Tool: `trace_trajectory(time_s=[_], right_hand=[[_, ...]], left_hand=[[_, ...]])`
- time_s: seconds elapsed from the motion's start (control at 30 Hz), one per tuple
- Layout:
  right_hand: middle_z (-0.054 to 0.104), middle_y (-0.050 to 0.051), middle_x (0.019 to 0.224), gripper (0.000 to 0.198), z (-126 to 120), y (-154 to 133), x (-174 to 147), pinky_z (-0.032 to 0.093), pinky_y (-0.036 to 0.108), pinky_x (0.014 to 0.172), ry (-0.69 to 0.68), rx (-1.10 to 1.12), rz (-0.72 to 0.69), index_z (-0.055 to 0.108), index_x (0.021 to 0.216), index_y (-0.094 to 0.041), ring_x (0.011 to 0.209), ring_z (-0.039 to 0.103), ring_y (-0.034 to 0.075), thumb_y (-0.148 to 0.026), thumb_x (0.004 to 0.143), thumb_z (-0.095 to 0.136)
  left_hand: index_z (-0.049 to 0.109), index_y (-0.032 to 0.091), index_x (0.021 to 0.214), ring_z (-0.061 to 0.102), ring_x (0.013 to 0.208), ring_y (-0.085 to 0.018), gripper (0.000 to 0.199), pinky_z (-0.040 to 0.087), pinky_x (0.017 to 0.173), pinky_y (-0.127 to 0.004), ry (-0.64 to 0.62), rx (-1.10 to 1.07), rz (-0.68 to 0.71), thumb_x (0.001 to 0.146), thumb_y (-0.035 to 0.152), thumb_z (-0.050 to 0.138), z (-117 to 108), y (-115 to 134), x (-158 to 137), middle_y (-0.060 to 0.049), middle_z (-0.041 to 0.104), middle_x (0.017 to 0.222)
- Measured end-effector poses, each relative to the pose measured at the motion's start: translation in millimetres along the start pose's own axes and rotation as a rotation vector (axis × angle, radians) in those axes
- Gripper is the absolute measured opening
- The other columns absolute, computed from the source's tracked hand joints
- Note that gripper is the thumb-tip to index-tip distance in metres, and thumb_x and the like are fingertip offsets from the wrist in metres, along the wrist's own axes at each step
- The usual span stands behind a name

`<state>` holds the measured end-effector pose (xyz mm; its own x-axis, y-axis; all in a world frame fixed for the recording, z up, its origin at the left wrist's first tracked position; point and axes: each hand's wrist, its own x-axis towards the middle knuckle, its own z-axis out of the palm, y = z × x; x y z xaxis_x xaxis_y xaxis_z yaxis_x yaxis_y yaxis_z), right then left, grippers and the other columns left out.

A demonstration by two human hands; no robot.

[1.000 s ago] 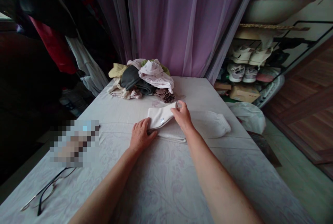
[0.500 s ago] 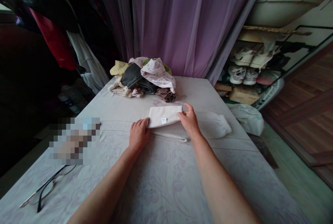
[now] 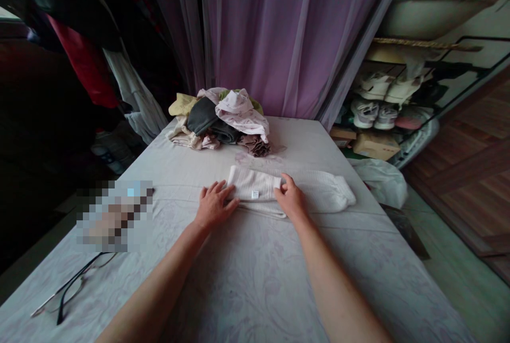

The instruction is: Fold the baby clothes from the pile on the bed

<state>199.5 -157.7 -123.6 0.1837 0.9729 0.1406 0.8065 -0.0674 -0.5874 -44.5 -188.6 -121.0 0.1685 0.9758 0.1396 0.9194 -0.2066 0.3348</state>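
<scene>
A white ribbed knit garment [image 3: 255,181] lies folded on the bed-like surface, with a small pale label on its upper layer. Its long gathered end [image 3: 329,191] stretches out to the right, past my right hand. My left hand [image 3: 215,204] lies flat at the garment's left edge, its fingers spread and its thumb by the lower fold. At the other end of the folded part, my right hand [image 3: 291,197] has the right edge between its thumb and bent fingers. The palm side of that hand is hidden.
A heap of crumpled clothes [image 3: 223,117] sits at the far end of the patterned sheet [image 3: 239,279]. Eyeglasses [image 3: 71,287] lie at the left, below a blurred-out patch. Behind hangs a purple curtain [image 3: 258,35]; shoes [image 3: 374,114] stand on the right-hand rack.
The folded upper layer has come down flat and slightly toward me. My left hand has let go of its edge and spread its fingers. My right hand has moved slightly lower.
</scene>
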Motion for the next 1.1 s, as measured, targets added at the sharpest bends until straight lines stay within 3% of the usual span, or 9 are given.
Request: trace_trajectory(time_s=[0.17,0.27,0.37,0.63,0.77,0.97,1.1], right_hand=[[0.072,0.005,0.091,0.051,5,2,-3,0.046,0.029,0.07,0.042,-0.014,-0.001,0.053,0.133,-0.017,0.079,0.065,0.021,-0.031,0.083,0.054],[0.072,0.006,0.092,0.051,8,3,-5,0.046,0.029,0.069,0.054,-0.017,-0.001,0.054,0.132,-0.017,0.078,0.066,0.021,-0.032,0.084,0.053],[0.072,0.006,0.089,0.05,12,6,-6,0.046,0.028,0.067,0.08,-0.009,-0.026,0.055,0.131,-0.016,0.076,0.065,0.02,-0.033,0.084,0.052],[0.072,0.005,0.086,0.049,19,14,-7,0.046,0.027,0.065,0.124,0.058,-0.099,0.057,0.128,-0.015,0.072,0.064,0.018,-0.038,0.085,0.047],[0.072,0.006,0.087,0.049,21,15,-7,0.047,0.028,0.067,0.147,0.075,-0.098,0.057,0.127,-0.015,0.073,0.064,0.019,-0.036,0.084,0.048],[0.072,0.01,0.1,0.043,25,19,-10,0.05,0.031,0.073,0.203,0.102,-0.124,0.061,0.12,-0.017,0.078,0.064,0.019,-0.035,0.083,0.05],[0.072,0.009,0.102,0.043,25,19,-11,0.05,0.029,0.072,0.181,0.146,-0.118,0.06,0.123,-0.019,0.077,0.065,0.018,-0.034,0.084,0.048]], left_hand=[[0.064,0.024,0.119,0.044,0.135,-0.031,0.032,0.03,0.111,-0.059,0.052,0.021,0.115,0.096,0.036,0.045,-1,20,24,-0.01,0.054,0.143],[0.06,0.023,0.124,0.041,0.138,-0.03,0.034,0.029,0.113,-0.056,0.016,0.046,0.171,0.096,0.033,0.044,4,31,47,-0.011,0.052,0.144],[0.052,0.021,0.135,0.036,0.141,-0.032,0.043,0.027,0.114,-0.058,-0.042,0.074,0.141,0.095,0.037,0.045,14,34,64,-0.013,0.046,0.149],[0.045,0.02,0.143,0.03,0.144,-0.035,0.059,0.027,0.112,-0.06,-0.02,0.058,0.092,0.093,0.052,0.046,31,24,67,-0.016,0.039,0.153],[0.047,0.018,0.141,0.031,0.144,-0.034,0.058,0.029,0.112,-0.059,-0.024,-0.009,0.097,0.092,0.049,0.048,37,10,72,-0.016,0.04,0.153],[0.055,0.017,0.135,0.051,0.131,-0.023,0.046,0.043,0.108,-0.043,0.177,-0.207,0.014,0.093,0.033,0.044,32,-36,78,-0.012,0.056,0.141],[0.059,0.02,0.131,0.064,0.112,-0.022,0.044,0.051,0.096,-0.036,0.023,-0.11,0.045,0.091,0.03,0.045,12,-39,91,-0.009,0.068,0.124]])
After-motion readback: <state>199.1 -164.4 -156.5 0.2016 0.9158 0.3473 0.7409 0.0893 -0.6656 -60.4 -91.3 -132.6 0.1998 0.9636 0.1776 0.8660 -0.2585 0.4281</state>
